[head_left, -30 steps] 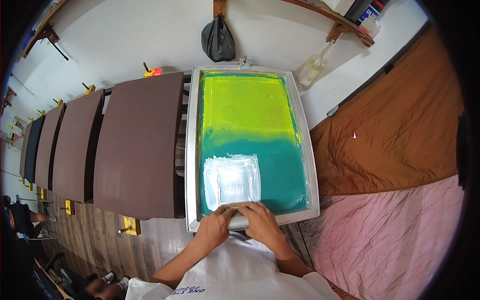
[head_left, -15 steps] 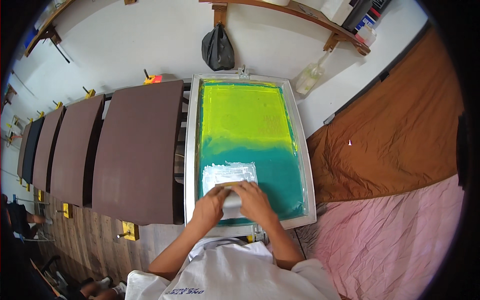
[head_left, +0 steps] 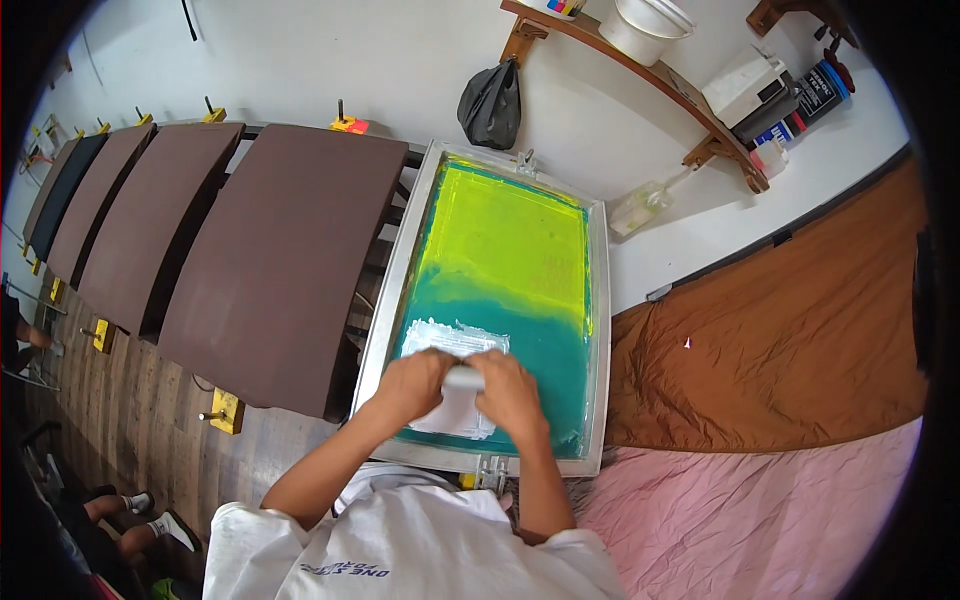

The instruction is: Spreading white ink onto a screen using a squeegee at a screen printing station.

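Note:
In front of me lies a printing screen in a pale metal frame (head_left: 393, 300), its mesh yellow-green at the far end and teal at the near end. White ink (head_left: 455, 338) covers a roughly rectangular patch in the near part of the mesh. Both my hands grip a squeegee (head_left: 463, 378) across this patch. My left hand (head_left: 412, 385) closes on its left end, and my right hand (head_left: 508, 390) on its right end. The squeegee's lower edge is mostly hidden by my hands.
Brown printing boards (head_left: 285, 260) stand in a row to the left, with yellow clamps (head_left: 226, 411). A shelf (head_left: 640, 75) holds a white bucket (head_left: 645, 28) and bottles. Brown cloth (head_left: 770, 350) and pink cloth (head_left: 740, 520) spread to the right. Another person's legs (head_left: 150, 535) show at lower left.
My view has turned, so the screen and boards appear slanted. Both hands stay on the squeegee over the white patch; its handle now shows grey instead of a yellowish top edge.

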The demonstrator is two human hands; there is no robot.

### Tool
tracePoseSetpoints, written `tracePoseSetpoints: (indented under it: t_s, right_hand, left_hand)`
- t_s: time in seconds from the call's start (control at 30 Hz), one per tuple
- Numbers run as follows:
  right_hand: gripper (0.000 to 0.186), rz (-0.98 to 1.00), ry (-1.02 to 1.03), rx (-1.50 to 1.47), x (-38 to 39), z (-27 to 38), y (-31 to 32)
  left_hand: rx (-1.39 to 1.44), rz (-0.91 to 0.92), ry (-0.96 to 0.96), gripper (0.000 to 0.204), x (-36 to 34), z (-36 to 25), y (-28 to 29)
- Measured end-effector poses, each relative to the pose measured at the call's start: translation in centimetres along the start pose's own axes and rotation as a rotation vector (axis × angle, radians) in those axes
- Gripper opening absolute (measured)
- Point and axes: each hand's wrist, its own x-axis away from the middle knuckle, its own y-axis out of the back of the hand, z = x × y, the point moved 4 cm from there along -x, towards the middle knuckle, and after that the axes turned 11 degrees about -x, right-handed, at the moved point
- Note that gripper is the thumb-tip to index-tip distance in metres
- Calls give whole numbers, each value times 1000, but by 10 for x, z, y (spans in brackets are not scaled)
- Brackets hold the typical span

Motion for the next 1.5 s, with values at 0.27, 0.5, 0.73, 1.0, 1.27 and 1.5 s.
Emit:
tracePoseSetpoints:
  t_s: [0.27,0.5,0.73,1.0,1.27,1.5]
  right_hand:
    - [45,-5,-42,-66,7,-13,-16]
    - [52,59,-68,-120,82,9,-30]
    - [42,170,-93,-109,35,-3,-4]
    - [47,-1,47,-82,12,-19,-17]
    - [52,30,6,-124,96,16,-26]
    - [39,98,23,-17,15,-15,0]
  left_hand:
    - [-73,56,-32,48,0,0,-12]
    - [-5,143,-52,50,76,-25,-25]
    - [-134,214,-76,29,26,-21,-6]
    - [-47,9,-34,45,7,-3,-20]
    - [-18,76,-75,44,95,-33,-35]
    - [-123,21,-28,26,8,-14,-14]
